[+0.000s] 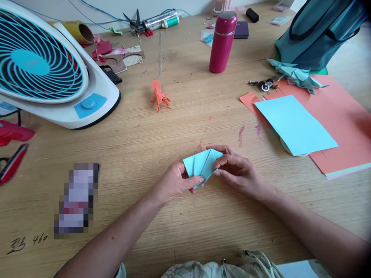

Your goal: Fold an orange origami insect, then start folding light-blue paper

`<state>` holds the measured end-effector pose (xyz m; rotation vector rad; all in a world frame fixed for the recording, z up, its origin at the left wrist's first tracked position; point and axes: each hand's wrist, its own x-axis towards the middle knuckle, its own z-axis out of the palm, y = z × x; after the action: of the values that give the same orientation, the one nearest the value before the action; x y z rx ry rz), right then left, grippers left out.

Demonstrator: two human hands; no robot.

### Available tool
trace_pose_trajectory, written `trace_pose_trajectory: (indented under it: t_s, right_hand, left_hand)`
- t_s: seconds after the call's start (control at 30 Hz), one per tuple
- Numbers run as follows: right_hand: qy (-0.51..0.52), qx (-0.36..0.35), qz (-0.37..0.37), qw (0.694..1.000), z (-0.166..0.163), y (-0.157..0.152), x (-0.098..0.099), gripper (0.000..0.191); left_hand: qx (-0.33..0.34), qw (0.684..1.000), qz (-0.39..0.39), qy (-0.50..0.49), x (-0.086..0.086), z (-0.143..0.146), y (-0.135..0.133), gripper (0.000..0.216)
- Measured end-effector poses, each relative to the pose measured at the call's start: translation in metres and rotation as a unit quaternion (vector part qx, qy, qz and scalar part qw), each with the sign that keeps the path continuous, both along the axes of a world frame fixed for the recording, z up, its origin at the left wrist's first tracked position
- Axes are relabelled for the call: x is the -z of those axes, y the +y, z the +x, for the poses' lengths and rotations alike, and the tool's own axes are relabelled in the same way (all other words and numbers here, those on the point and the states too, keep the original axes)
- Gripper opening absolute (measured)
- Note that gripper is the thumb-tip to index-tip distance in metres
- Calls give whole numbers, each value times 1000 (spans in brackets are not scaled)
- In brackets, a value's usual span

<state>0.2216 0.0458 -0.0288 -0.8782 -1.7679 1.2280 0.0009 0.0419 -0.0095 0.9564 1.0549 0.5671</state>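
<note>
A small piece of light blue folded paper (pixel 201 163) with several creases is held just above the wooden table (pixel 174 127) near its front edge. My left hand (pixel 176 180) pinches its left and lower side with thumb and fingers. My right hand (pixel 239 170) grips its right side, fingers curled round the edge. Both hands meet over the paper.
A white and blue fan (pixel 43 65) stands at the back left. An orange paper figure (pixel 159 95) and a pink flask (pixel 222 40) lie beyond the hands. Blue paper sheet (pixel 294 123) on orange sheets (pixel 344 127) at right, a teal paper figure (pixel 298 75), keys (pixel 262 83), a bag (pixel 315 31).
</note>
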Motion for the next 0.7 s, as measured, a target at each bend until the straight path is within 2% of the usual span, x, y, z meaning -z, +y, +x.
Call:
trace_pose_trajectory:
  t_s: [0.13,0.3,0.47,0.57,0.7]
  right_hand:
    - [28,19,-59,998,-1,-1,4,16]
    - [79,25,-118,990,-6,-3,2,15]
    - [109,32,-135,984,-10,-3,-2,16]
    - [87,61,-137,985,-11,-3,-1,21]
    - [78,81,-132,985,-13,-4,1,20]
  left_hand:
    - [3,1000,19,8,0,2,-2,22]
    - [14,997,55,48,1,5,-9,20]
    - [33,987,107,116,-2,7,-16,25]
    - [39,969,174,174,-5,7,-19,26]
    - [32,925,283,252,-6,8,-21,23]
